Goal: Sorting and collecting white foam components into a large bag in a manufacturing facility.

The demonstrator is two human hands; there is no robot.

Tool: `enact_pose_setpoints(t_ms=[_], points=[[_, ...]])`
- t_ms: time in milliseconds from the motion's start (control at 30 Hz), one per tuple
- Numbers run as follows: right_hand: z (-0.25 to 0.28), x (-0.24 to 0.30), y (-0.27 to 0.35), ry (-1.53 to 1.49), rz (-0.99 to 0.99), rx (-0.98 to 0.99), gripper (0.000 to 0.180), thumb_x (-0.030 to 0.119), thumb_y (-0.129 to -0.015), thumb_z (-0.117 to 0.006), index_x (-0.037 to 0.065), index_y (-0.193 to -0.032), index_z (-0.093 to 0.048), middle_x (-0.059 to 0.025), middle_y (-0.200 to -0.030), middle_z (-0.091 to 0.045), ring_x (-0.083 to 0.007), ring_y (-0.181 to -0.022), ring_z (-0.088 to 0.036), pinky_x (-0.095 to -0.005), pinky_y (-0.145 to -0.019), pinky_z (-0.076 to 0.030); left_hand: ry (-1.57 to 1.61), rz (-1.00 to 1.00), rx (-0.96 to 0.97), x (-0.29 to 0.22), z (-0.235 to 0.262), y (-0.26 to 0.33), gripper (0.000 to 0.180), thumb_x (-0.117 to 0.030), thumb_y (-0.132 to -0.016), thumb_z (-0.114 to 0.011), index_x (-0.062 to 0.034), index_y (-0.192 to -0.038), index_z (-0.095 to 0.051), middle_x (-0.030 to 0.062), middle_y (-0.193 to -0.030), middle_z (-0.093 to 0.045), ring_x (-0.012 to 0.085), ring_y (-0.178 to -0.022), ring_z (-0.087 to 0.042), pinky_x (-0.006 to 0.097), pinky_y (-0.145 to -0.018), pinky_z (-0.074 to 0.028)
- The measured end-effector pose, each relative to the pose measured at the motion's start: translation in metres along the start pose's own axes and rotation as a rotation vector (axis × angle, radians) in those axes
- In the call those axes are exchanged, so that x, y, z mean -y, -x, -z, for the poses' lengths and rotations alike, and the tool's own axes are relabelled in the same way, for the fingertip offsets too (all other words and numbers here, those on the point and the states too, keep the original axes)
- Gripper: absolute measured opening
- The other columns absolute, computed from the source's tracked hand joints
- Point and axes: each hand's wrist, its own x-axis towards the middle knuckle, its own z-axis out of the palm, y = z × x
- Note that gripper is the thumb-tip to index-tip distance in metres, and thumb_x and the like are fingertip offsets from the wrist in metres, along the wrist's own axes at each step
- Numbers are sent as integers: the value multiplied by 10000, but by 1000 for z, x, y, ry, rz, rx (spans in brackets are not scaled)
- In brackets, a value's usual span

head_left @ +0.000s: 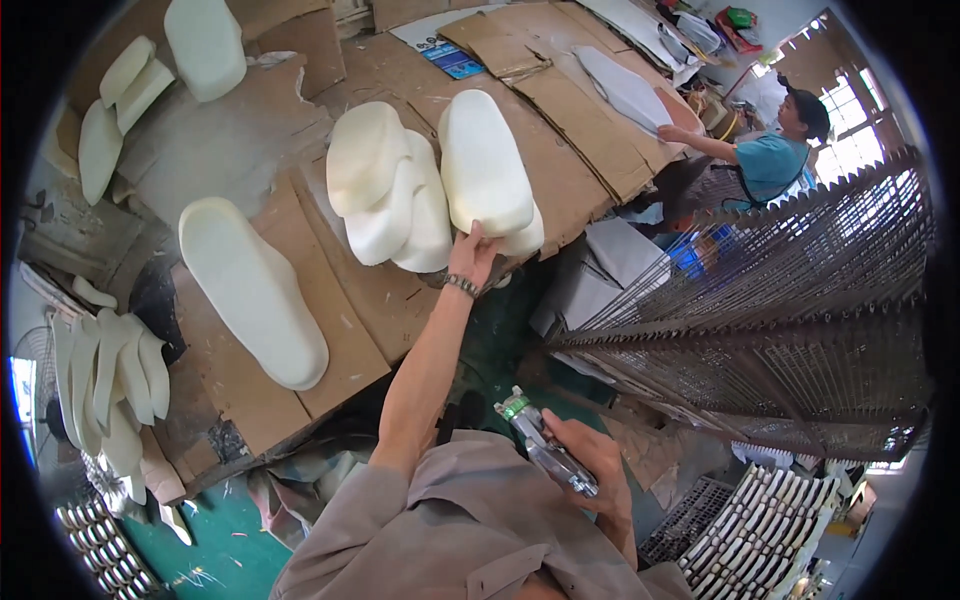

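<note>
My left hand (pixel 475 256), with a metal-banded watch on the wrist, grips the near end of a long cream foam pad (pixel 485 160). That pad rests on another foam pad (pixel 524 236), which is mostly hidden beneath it. Close to its left, several more pads (pixel 385 185) lie in an overlapping pile. In front of my body, my right hand (pixel 590 455) is wrapped round a silver spray gun (pixel 545 443) with a green ring near its front. A single long foam pad (pixel 253 293) lies apart on the cardboard at the left.
Cardboard sheets (pixel 345 270) cover the worktable. More foam pieces (pixel 205 50) stand at the far left, and thin curved ones (pixel 112 370) hang off the left edge. A tall metal rack (pixel 760 310) stands at the right. Beyond it, a co-worker (pixel 770 150) handles a long flat piece (pixel 625 88).
</note>
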Motion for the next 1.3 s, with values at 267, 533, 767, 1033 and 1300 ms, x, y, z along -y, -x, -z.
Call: enact_pose_setpoints(t_ms=[267, 533, 767, 1033, 1300], points=[[-1, 3, -3, -125, 181, 174, 612, -20, -743, -711, -67, -1342, -598, -203, -943, -676, -314, -817, -679, -349, -756, -531, -368, 220, -109, -52, 98, 199, 366, -109, -1013, -608, -42, -1359, -510, 107, -1061, -680, 278, -1013, -699, 493, -959, -583], [-30, 11, -21, -119, 296, 256, 577, -30, -773, -730, -80, -1331, -592, -181, -905, -660, -272, -756, -652, -320, -682, -513, -220, -478, -763, -170, 194, 351, 392, -110, -995, -613, -13, -1363, -516, 72, -999, -638, 216, -902, -651, 451, -871, -589], [-75, 48, -49, -107, 389, 229, 568, -37, -771, -724, -82, -1323, -596, -184, -937, -665, -272, -778, -659, -326, -712, -525, -437, -360, -807, -202, 242, 383, 329, -109, -1005, -608, -39, -1322, -559, 67, -980, -651, 211, -910, -667, 432, -845, -607], [-85, 69, -43, -7, 322, 192, 488, 51, -833, -728, -94, -1285, -620, -210, -940, -692, -287, -797, -689, -342, -747, -535, -536, 96, -1163, -141, 385, 452, 208, -115, -960, -566, -126, -1124, -694, 68, -947, -692, 249, -764, -692, 447, -715, -617], [-79, 65, -28, 17, 241, 183, 505, 75, -821, -742, -100, -1280, -625, -237, -968, -699, -301, -811, -704, -348, -762, -547, -1345, 35, -731, -97, 452, 537, 166, -103, -898, -578, -152, -778, -682, -10, -704, -629, 159, -583, -580, 342, -572, -501]])
